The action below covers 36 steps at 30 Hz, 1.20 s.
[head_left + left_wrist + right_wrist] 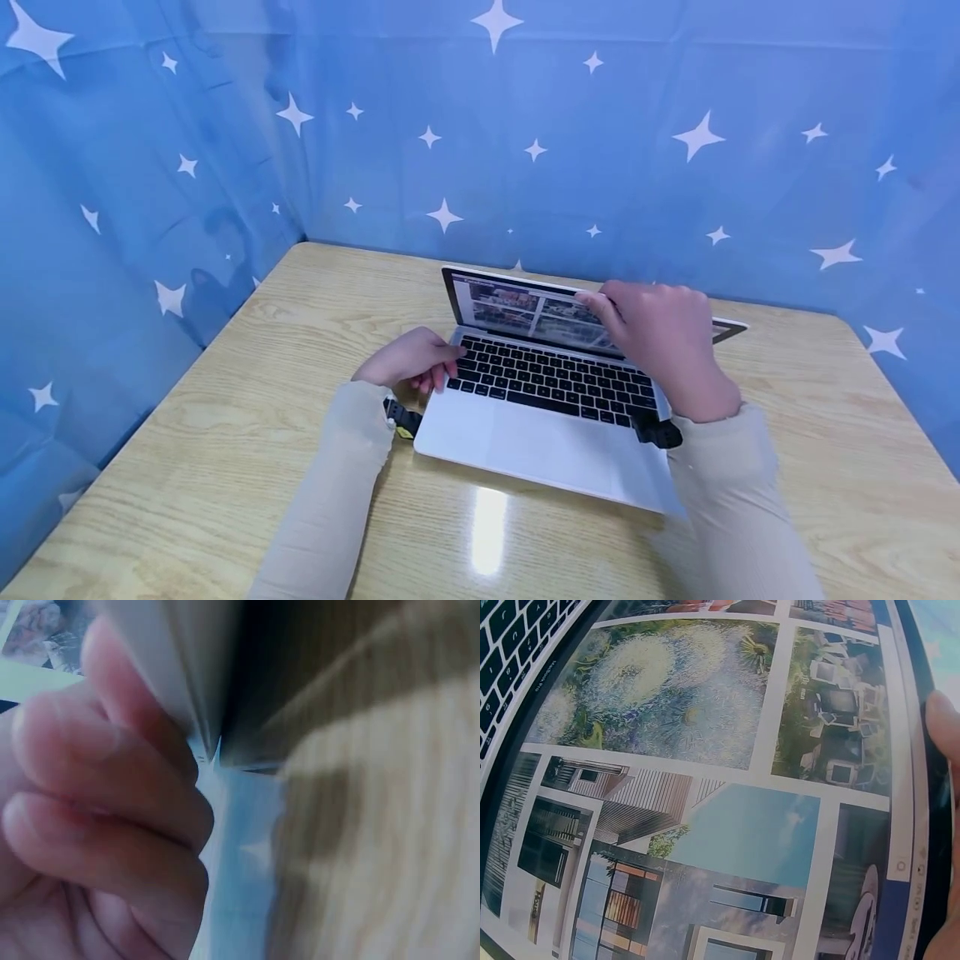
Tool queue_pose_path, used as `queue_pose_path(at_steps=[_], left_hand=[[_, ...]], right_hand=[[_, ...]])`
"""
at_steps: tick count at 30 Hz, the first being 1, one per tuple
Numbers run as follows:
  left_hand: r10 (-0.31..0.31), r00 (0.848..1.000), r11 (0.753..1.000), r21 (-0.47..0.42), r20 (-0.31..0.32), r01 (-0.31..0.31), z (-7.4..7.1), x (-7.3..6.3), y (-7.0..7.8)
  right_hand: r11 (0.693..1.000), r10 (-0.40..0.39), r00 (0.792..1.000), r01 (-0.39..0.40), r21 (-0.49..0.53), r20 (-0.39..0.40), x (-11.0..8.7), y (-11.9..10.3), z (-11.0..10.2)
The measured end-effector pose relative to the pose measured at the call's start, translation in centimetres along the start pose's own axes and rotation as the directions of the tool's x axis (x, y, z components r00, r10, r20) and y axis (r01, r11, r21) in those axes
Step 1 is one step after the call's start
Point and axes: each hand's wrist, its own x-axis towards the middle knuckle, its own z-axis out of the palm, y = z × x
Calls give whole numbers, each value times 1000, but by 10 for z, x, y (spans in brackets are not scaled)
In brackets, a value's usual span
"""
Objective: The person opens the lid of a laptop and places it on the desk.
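Laptop on table, curtain behind; left fingers round base edge, right fingers round lid, across screen.

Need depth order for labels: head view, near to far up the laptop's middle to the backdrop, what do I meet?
Trackpad → black-keyed keyboard → lit screen → blue star-print backdrop. Wood-grain tabletop omitted: it runs beneath.

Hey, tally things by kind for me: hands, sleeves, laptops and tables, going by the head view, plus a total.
Hands: 2 (left hand, right hand)
Sleeves: 2 (left sleeve, right sleeve)
Laptops: 1 (laptop)
Tables: 1 (table)
Total: 6
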Motion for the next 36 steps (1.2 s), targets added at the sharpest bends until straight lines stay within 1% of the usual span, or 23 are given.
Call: queue_pose_path(at_steps=[2,6,8,10,13,15,17,19,21,23,25,28,29,30,31,32,34,36], left_hand=[[16,999,1000,4,29,-16,-2,-2,-2],[-9,995,1000,-23,95,11,-6,-12,-3],[-15,994,999,-43,110,20,-6,-16,-1],[-13,994,998,-55,105,19,-5,-19,1],[3,998,998,-56,55,0,-1,-19,6],[-3,1000,999,-51,20,4,1,-19,9],[-8,1000,998,-59,1,8,2,-18,11],[-5,1000,996,-84,2,5,1,-18,10],[6,1000,992,-130,8,-5,-2,-20,10],[32,999,981,-191,3,-31,-4,-21,10],[49,998,961,-271,-29,-55,-5,-20,12],[60,994,921,-379,-87,-89,-3,-17,15],[54,993,910,-404,-104,-92,-1,-16,16],[49,992,906,-413,-115,-93,0,-15,17],[47,992,908,-409,-119,-92,2,-14,18],[47,992,917,-388,-120,-91,4,-13,18],[51,991,945,-315,-121,-87,8,-10,18],[62,991,971,-220,-121,-88,10,-7,16]], right_hand=[[1000,-1,1000,1,3,8,2,-2,0],[1000,1,1000,-2,7,18,6,-5,1],[1000,10,1000,-10,2,22,7,-6,1],[1000,22,999,-22,-3,27,8,-5,1],[999,37,999,-37,-1,33,8,-5,1],[999,37,999,-38,5,36,7,-5,1],[999,34,999,-35,11,34,6,-5,1],[999,30,999,-30,11,28,5,-5,1],[1000,27,999,-27,10,22,5,-4,1],[1000,24,1000,-24,8,20,5,-4,0],[1000,28,999,-28,6,24,5,-3,-1],[999,39,999,-40,6,35,5,-4,-2],[999,46,998,-46,5,38,5,-4,-2],[999,52,998,-52,5,42,5,-4,-3],[998,57,997,-57,3,45,4,-5,-4],[998,60,997,-60,2,45,4,-5,-4],[998,64,997,-64,-3,47,3,-5,-5],[998,66,997,-66,-5,48,2,-5,-7]])
